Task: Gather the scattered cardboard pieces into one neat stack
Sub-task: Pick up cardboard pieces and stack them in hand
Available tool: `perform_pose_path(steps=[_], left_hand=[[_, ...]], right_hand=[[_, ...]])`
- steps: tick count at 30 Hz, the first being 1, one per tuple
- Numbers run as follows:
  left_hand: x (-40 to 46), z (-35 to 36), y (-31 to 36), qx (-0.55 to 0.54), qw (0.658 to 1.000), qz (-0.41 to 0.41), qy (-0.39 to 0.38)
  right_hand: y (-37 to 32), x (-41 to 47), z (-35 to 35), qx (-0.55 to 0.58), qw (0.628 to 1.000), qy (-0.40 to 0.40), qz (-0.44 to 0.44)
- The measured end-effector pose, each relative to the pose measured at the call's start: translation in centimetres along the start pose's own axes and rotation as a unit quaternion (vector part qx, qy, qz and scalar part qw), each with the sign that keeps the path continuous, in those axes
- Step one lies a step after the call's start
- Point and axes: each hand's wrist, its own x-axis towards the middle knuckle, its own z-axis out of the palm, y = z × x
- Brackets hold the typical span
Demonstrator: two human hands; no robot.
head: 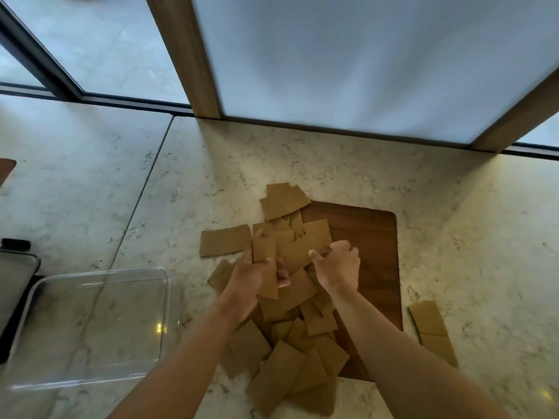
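Gathering under way: most cardboard pieces (298, 322) lie in 1 loose heap, not yet stacked.

The left hand (252, 278) has its grip clamped on an upright piece (265, 261), seemingly the start of the stack. The right hand (338, 264) curls its grip onto a piece in the heap, likely lifting it. The heap overlaps the wooden board (378, 252) on the marble desk (472, 237); 1 outlier (432, 331) lies apart, right.

A pale marble-patterned stone surface (332, 152) is carrying a dark brown wooden board with rounded corners (375, 237), scattered brown cardboard rectangles (225, 244) overlapping across the board's left side, a separate cardboard strip (432, 328) lying at right, and a clear square plastic container (90, 328) sitting near left.
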Motion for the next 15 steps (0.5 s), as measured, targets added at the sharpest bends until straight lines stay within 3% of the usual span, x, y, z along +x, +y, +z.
perform_pose_path(steps=[2, 6, 12, 15], left_hand=[[0.4, -1.2, 0.2, -0.004, 1.0, 0.006, -0.025], [0.9, -2.2, 0.5, 0.03, 0.999, 0.018, -0.04], [1.5, -0.6, 1.2, 0.197, 0.979, 0.004, 0.058], [1.8, 0.1, 1.3, 0.213, 0.975, 0.012, 0.065]], right_hand=[[-0.4, 0.3, 0.1, -0.047, 0.999, -0.002, -0.013], [1.0, 1.4, -0.8, -0.032, 0.998, -0.024, -0.042], [2.7, 2.2, -1.6, 0.037, 0.997, -0.046, -0.047], [2.3, 0.9, -1.6, 0.022, 0.997, -0.044, -0.056]])
